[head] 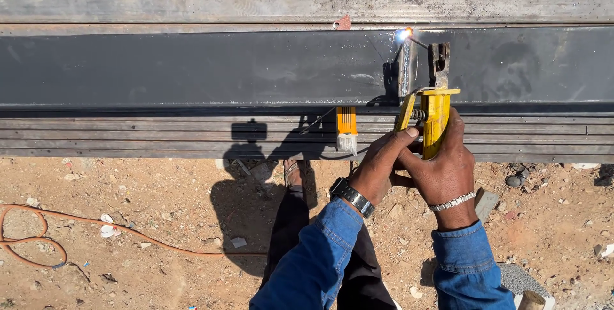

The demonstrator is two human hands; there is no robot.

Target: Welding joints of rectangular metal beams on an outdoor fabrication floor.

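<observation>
Both my hands grip a yellow-handled welding electrode holder [435, 121] above a long dark steel beam [192, 67]. My right hand [441, 169] wraps the handle from the right, with a metal bracelet on the wrist. My left hand [380, 163], with a wristwatch on its wrist, steadies the holder's lever from the left. From the holder's jaws a thin electrode reaches up to a bright arc spark [404, 33] at the beam's far edge. A small upright metal piece [404, 70] stands on the beam next to the jaws.
More steel sections [128, 136] lie stacked in front of and behind the beam. A yellow-handled tool [346, 129] rests on the nearer bars. An orange cable [96, 227] snakes over the stony dirt at left. My dark trouser leg [291, 220] and sandalled foot are below.
</observation>
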